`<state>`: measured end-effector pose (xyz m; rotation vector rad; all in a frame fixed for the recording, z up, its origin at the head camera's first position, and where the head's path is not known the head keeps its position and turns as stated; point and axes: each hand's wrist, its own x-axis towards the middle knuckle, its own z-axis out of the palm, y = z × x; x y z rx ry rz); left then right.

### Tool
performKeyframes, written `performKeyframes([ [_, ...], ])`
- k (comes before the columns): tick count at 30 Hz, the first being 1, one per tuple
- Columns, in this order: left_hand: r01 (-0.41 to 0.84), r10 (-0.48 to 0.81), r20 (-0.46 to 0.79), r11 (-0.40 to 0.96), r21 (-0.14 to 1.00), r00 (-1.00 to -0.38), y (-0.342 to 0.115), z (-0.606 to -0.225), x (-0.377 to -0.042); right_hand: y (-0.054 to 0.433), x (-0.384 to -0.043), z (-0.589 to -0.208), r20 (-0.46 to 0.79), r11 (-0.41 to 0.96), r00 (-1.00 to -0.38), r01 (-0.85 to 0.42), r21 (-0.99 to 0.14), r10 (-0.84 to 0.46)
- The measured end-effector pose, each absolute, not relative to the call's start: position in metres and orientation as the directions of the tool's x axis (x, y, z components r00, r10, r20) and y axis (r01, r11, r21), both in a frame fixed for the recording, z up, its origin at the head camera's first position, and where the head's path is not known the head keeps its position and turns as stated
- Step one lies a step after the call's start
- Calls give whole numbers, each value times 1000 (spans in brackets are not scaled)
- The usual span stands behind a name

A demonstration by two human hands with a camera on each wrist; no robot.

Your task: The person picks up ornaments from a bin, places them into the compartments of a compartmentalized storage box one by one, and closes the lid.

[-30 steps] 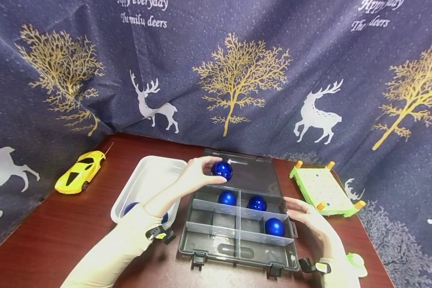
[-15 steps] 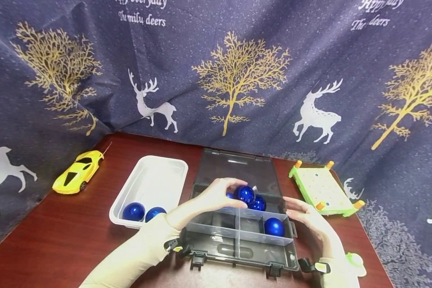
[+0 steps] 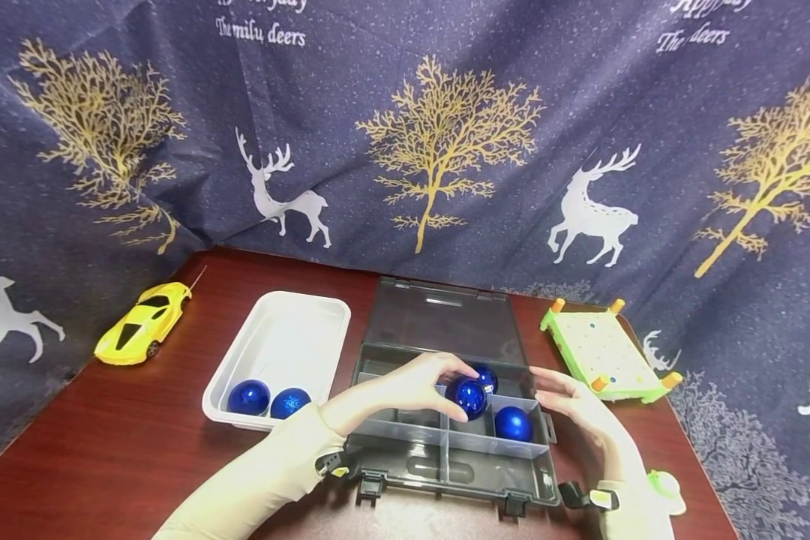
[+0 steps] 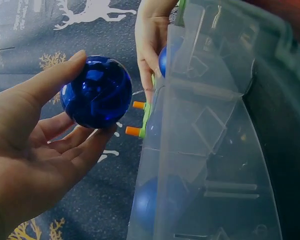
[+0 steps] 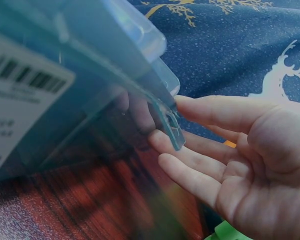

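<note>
My left hand [image 3: 415, 384] pinches a shiny blue Christmas bauble [image 3: 469, 397] between thumb and fingers, over the middle-right section of a grey clear-plastic compartment box [image 3: 496, 472]. In the left wrist view, the held bauble [image 4: 97, 92] is beside the see-through dividers. Just behind it, a second shiny bauble [image 3: 487, 377] lies in the back right compartment, while a matte blue one [image 3: 513, 424] sits in the middle row at far right. The back left compartment is mostly hidden by my left hand. Fairly straight fingers of my right hand [image 3: 583, 412] touch the box's right side, thumb tip by its edge.
The box's lid [image 3: 445, 322] lies folded back behind it. To the left stands a white tray [image 3: 340, 319] with two blue baubles [image 3: 249, 397] at its near end. A yellow toy car [image 3: 145, 322] is farther left; a green pegged toy [image 3: 604, 352] sits at back right.
My left hand has carried the bauble rightward and toward me, from above the back left of the box to its middle-right section. The right hand stays at the box's side.
</note>
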<state>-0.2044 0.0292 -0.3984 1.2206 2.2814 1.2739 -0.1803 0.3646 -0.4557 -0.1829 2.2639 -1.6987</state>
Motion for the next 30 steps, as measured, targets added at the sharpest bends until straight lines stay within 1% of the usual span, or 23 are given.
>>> performKeyframes([
  [6,587,794,132,315,745,-593,32,-401,-203,363,-180,-454,-212,291,-941,132,-947,-264],
  [11,626,807,113,351,697,-579,33,-402,-200,363,-179,-453,-221,272,-937,146,-951,-272],
  [18,636,827,96,346,690,-554,38,-404,-199,361,-177,-449,-229,337,-952,151,-929,-204],
  [22,662,840,103,338,669,-533,42,-405,-199,361,-175,-448,-280,310,-941,213,-927,-192],
  [25,674,841,91,358,646,-533,44,-406,-200,360,-175,-448,-272,298,-936,201,-933,-221],
  [27,678,839,79,375,632,-538,45,-406,-200,360,-176,-449,-253,304,-942,179,-936,-222],
  [30,687,840,68,391,613,-538,48,-405,-201,361,-176,-450,-255,299,-939,182,-937,-229],
])
